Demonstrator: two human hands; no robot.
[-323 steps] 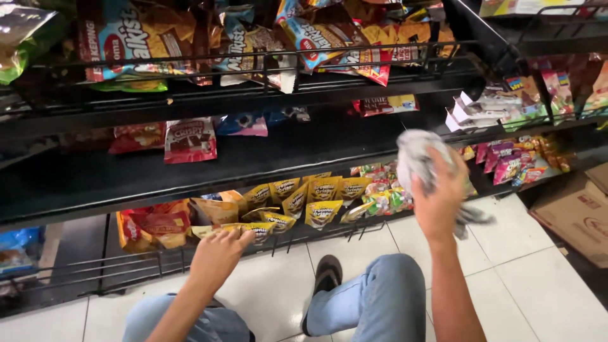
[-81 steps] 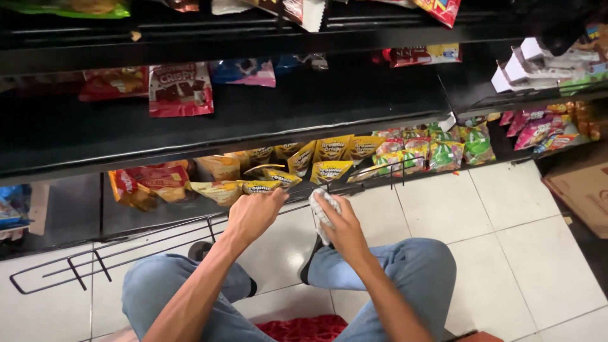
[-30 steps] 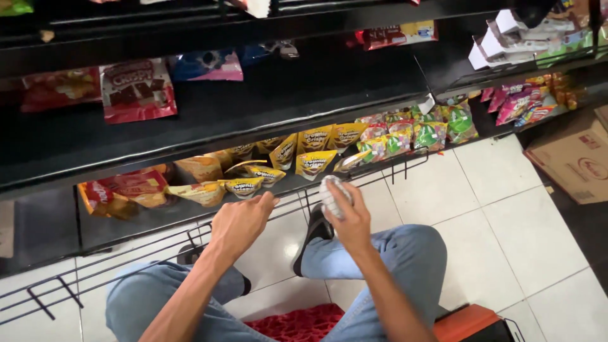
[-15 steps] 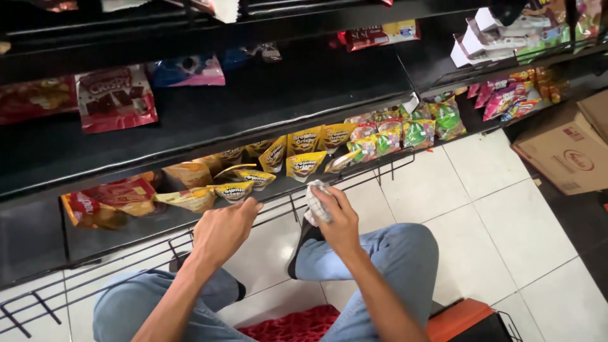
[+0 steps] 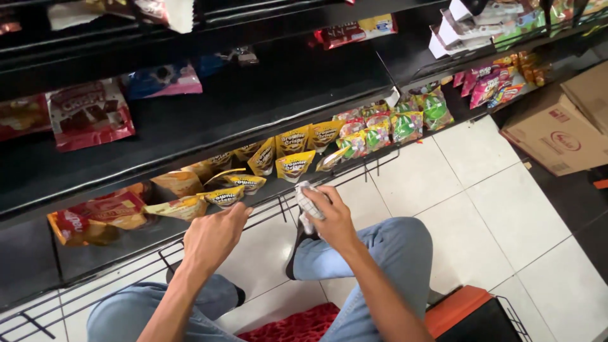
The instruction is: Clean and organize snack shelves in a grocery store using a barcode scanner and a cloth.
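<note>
Cloth (image 5: 306, 206), pale and crumpled, sits bunched in the person's right hand (image 5: 334, 220), whose fingers are wrapped tight around it so only its upper end pokes out toward the shelf. That hand is held just in front of the wire rail (image 5: 278, 206) that runs along the lowest shelf's edge. Beside it, the left hand (image 5: 212, 235) is loose and holding nothing, its fingertips reaching the rail right under a yellow snack packet (image 5: 223, 196) lying at the shelf front. More yellow packets (image 5: 294, 140) stand in a row behind, with green and pink ones further right. The person crouches on white floor tiles (image 5: 481, 209), knees in blue jeans (image 5: 386, 253) on either side of the arms. A cardboard box (image 5: 557, 136) rests on the floor well off to the right.
</note>
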